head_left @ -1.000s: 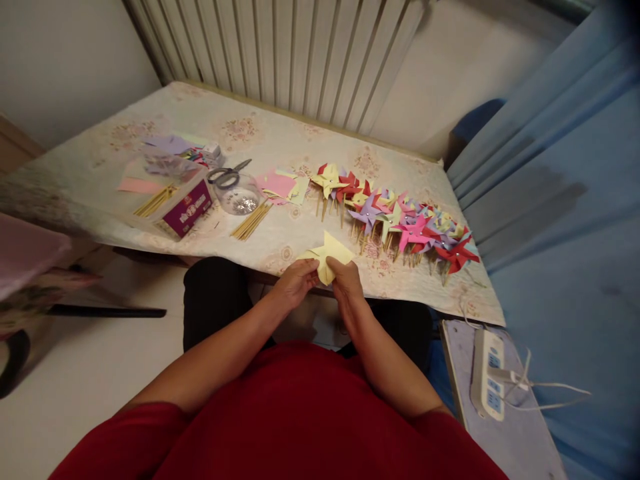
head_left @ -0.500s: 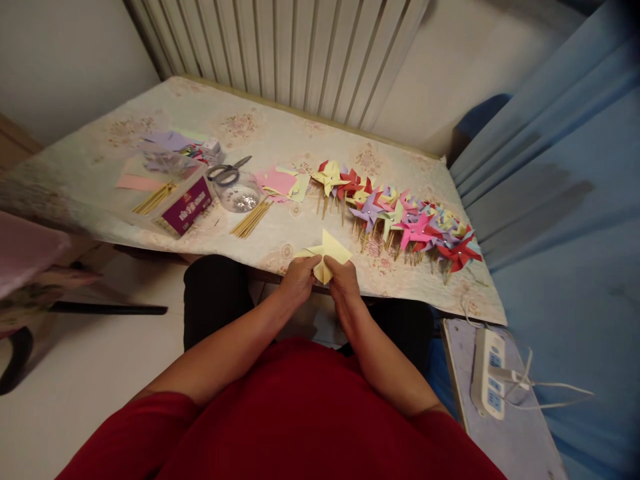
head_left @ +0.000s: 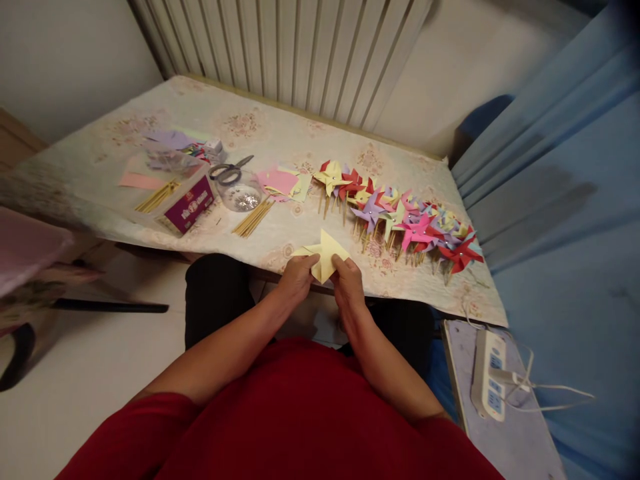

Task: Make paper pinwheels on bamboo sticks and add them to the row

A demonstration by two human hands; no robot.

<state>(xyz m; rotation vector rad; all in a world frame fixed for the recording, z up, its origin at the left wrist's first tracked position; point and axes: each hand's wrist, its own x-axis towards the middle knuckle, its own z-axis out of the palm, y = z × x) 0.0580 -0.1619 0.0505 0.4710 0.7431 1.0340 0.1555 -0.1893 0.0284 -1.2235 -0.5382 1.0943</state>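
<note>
A pale yellow paper pinwheel, without a stick, is held between my two hands just over the table's front edge. My left hand pinches its left side, thumb on top and the other fingers hidden beneath. On the opposite side my right hand grips it the same way, the thumb pressing near the right blade. Ahead and to the left lie loose wooden sticks, a round clear container of small metal pins, and a stack of coloured paper.
Several finished pinwheels on sticks fill the table's right side. Scissors rest by the pin container. A clear box with a purple label holds more sticks. A power strip with cables lies on a side surface at right.
My right thumb has shifted from the middle of the yellow paper pinwheel out toward its right blade. My hands have spread slightly apart, still holding it.
</note>
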